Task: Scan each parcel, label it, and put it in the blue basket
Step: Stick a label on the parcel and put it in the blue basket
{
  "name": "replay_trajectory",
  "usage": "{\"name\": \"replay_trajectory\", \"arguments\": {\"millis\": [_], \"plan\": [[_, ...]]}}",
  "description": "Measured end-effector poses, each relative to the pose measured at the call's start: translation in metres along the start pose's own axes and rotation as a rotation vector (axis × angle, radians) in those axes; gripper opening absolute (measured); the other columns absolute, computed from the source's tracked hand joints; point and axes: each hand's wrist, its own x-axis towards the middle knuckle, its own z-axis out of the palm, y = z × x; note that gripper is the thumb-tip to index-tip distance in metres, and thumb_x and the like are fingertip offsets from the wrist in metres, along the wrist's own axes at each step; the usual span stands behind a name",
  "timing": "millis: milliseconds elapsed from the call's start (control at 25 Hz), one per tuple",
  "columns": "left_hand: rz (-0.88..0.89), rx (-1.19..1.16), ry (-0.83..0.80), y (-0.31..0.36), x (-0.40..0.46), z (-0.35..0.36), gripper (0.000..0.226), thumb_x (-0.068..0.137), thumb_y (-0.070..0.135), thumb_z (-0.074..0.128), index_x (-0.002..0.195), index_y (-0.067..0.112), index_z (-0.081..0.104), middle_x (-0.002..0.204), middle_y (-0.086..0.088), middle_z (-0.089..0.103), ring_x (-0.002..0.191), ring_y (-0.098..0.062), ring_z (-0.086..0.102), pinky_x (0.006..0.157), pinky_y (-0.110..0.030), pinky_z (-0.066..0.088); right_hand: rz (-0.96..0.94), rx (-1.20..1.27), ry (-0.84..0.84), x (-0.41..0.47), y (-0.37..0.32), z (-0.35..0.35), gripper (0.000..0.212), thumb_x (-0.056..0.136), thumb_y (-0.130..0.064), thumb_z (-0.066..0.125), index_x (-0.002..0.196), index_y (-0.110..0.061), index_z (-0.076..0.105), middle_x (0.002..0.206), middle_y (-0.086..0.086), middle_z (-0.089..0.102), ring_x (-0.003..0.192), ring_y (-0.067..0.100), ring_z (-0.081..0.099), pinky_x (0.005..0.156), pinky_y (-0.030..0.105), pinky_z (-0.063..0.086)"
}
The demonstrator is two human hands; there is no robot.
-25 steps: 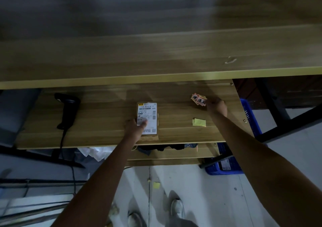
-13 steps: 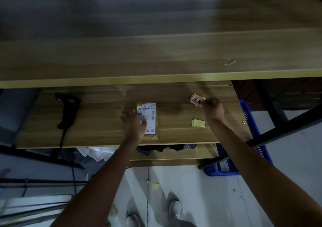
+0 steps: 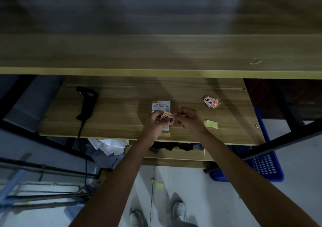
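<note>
Upper bench: a long wood-grain top (image 3: 156, 52) with a pale front edge, running the whole width above the lower shelf.
Lower bench: a wood-grain pull-out shelf (image 3: 122, 104) below it, carrying everything being worked on.
Blue basket: a perforated blue plastic basket (image 3: 264, 165) on the floor past the shelf's right edge, partly under a black frame bar.
Scanner: a black handheld barcode scanner (image 3: 87, 103) lying near the shelf's left edge, its cord dropping over the front edge.
Parcel: a small flat parcel with a white printed barcode label (image 3: 161, 105), lying near the middle of the shelf toward the front edge, its near half hidden by the hands.
Left hand: the left hand (image 3: 155, 120) is over the parcel, fingers curled, pinching an orange-pink sticker with black characters (image 3: 167, 119).
Right hand: the right hand (image 3: 190, 118) is just beside it, fingertips pinching the same sticker's right end.
Sticker pile: loose orange-pink stickers (image 3: 211, 102) toward the shelf's right back corner.
Yellow paper: a small pale yellow slip (image 3: 211, 123) right of the right hand.
</note>
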Motion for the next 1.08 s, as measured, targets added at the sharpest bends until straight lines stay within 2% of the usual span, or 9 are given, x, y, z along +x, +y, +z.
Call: {"name": "replay_trajectory", "arguments": {"millis": [120, 240, 360, 480, 560, 680, 800, 880, 1080], "plan": [[-0.023, 0.089, -0.119, 0.008, -0.011, -0.01, 0.019, 0.09, -0.003, 0.059, 0.109, 0.001, 0.061, 0.092, -0.008, 0.062, 0.069, -0.008, 0.057, 0.053, -0.01, 0.048, 0.042, 0.021, -0.204, 0.002, -0.012, -0.006, 0.021, 0.088, -0.003, 0.062, 0.072, -0.016, 0.064, 0.049, -0.01, 0.058, 0.042, -0.005, 0.049, 0.045, 0.014, 0.036], [-0.051, 0.05, -0.095, 0.008, -0.014, -0.014, 0.019, 0.089, 0.001, 0.063, 0.107, 0.005, 0.06, 0.106, -0.013, 0.065, 0.081, -0.015, 0.064, 0.066, -0.019, 0.054, 0.027, -0.026, -0.334, 0.004, -0.015, -0.01, 0.013, 0.089, -0.005, 0.062, 0.078, -0.011, 0.066, 0.051, -0.009, 0.061, 0.045, -0.002, 0.052, 0.047, 0.016, 0.038], [-0.012, 0.11, 0.053, 0.005, -0.017, -0.009, 0.02, 0.086, 0.007, 0.068, 0.099, 0.011, 0.054, 0.111, -0.013, 0.066, 0.096, -0.025, 0.066, 0.077, -0.033, 0.056, 0.05, -0.035, -0.293, 0.001, -0.014, -0.009, 0.016, 0.091, -0.009, 0.061, 0.078, -0.017, 0.065, 0.055, -0.009, 0.062, 0.049, -0.001, 0.057, 0.048, 0.017, 0.041], [0.115, 0.355, 0.254, 0.003, -0.021, 0.0, 0.03, 0.083, 0.016, 0.074, 0.091, 0.011, 0.046, 0.093, -0.009, 0.062, 0.083, -0.02, 0.063, 0.069, -0.034, 0.055, 0.042, 0.032, -0.218, -0.007, -0.01, -0.001, 0.021, 0.093, -0.009, 0.059, 0.074, -0.019, 0.063, 0.058, -0.005, 0.063, 0.05, 0.001, 0.057, 0.046, 0.018, 0.04], [0.172, 0.39, 0.277, 0.004, -0.024, 0.005, 0.022, 0.086, 0.019, 0.071, 0.086, 0.012, 0.05, 0.088, -0.007, 0.064, 0.077, -0.017, 0.061, 0.066, -0.029, 0.053, 0.016, 0.069, -0.16, -0.01, -0.006, 0.003, 0.026, 0.092, -0.009, 0.06, 0.069, -0.02, 0.063, 0.062, 0.003, 0.063, 0.054, 0.009, 0.055, 0.045, 0.019, 0.037], [0.126, 0.165, 0.233, 0.005, -0.025, 0.011, 0.014, 0.091, 0.02, 0.064, 0.084, 0.009, 0.059, 0.088, -0.004, 0.067, 0.076, -0.016, 0.065, 0.056, -0.011, 0.049, -0.013, 0.113, -0.108, -0.014, -0.004, 0.006, 0.02, 0.09, -0.009, 0.064, 0.072, -0.016, 0.068, 0.063, 0.007, 0.063, 0.059, 0.018, 0.055, 0.042, 0.018, 0.037], [0.075, 0.004, 0.225, 0.004, -0.02, 0.015, 0.015, 0.091, 0.021, 0.064, 0.085, 0.007, 0.062, 0.09, -0.01, 0.068, 0.079, -0.023, 0.067, 0.052, -0.013, 0.052, -0.006, 0.134, -0.064, -0.012, -0.004, 0.005, 0.02, 0.09, -0.008, 0.064, 0.072, -0.017, 0.067, 0.051, -0.007, 0.063, 0.049, 0.005, 0.058, 0.041, 0.015, 0.037], [0.039, -0.048, 0.205, 0.003, -0.017, 0.016, 0.013, 0.092, 0.019, 0.063, 0.086, 0.008, 0.063, 0.09, -0.011, 0.068, 0.077, -0.023, 0.067, 0.053, -0.016, 0.053, -0.009, 0.152, -0.057, -0.01, -0.003, 0.004, 0.024, 0.091, -0.005, 0.061, 0.071, -0.017, 0.065, 0.045, -0.009, 0.061, 0.043, -0.001, 0.056, 0.039, 0.013, 0.036], [-0.029, -0.128, 0.191, 0.004, -0.015, 0.014, 0.012, 0.094, 0.015, 0.059, 0.094, 0.004, 0.063, 0.091, -0.01, 0.067, 0.066, -0.012, 0.063, 0.051, -0.014, 0.051, 0.026, 0.187, -0.012, -0.004, 0.0, -0.003, 0.017, 0.091, -0.008, 0.061, 0.076, -0.013, 0.066, 0.05, -0.006, 0.059, 0.045, 0.005, 0.049, 0.039, 0.015, 0.035]]}}
